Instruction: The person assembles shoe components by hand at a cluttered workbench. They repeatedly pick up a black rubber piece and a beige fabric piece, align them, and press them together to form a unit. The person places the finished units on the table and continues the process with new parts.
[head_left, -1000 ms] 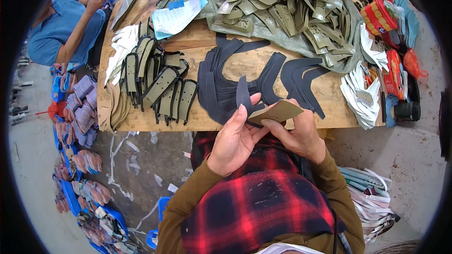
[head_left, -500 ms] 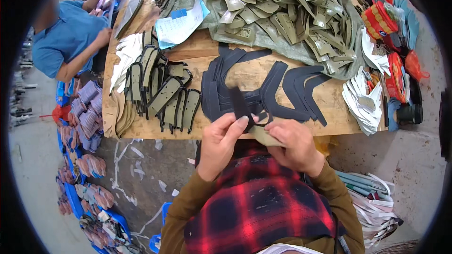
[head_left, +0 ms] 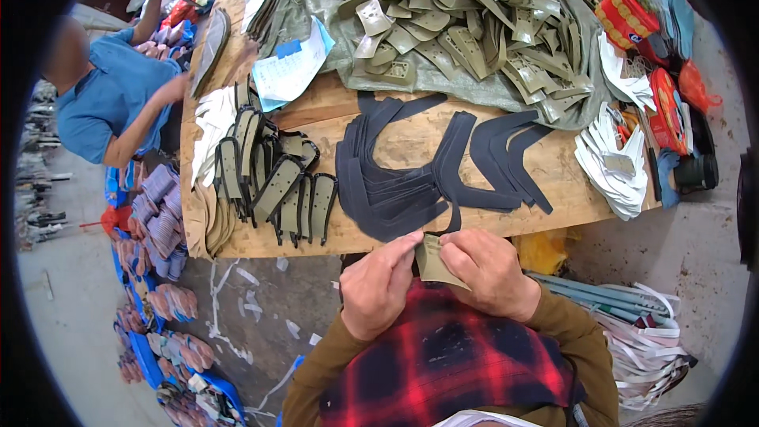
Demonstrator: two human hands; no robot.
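Observation:
In front of the table edge, both my hands hold one small olive-green curved plate [head_left: 439, 265], its broad face showing. My left hand [head_left: 378, 289] is closed, thumb and forefinger pinching at the plate's upper left edge. My right hand [head_left: 492, 273] has its fingers closed on the plate's right side. A narrow black strip [head_left: 455, 215] rises from the top of the plate, beside my right fingertips. Just beyond lie stacked black curved fabric pieces [head_left: 383, 205] and black angled pieces [head_left: 456, 142]. Left of them is a heap of olive plates with black edging [head_left: 278, 190].
A big pile of olive plates [head_left: 466, 20] rests on a green sheet [head_left: 348, 71] at the back. White pieces [head_left: 613, 166] lie right; a paper sheet [head_left: 292, 67] is far left. A co-worker in blue [head_left: 118, 87] stands left. White straps [head_left: 644, 348] hang at lower right.
The black strip that stuck up from my left fingers no longer stands up there. Both hands are lower and nearer me, and the olive plate now shows more of its face.

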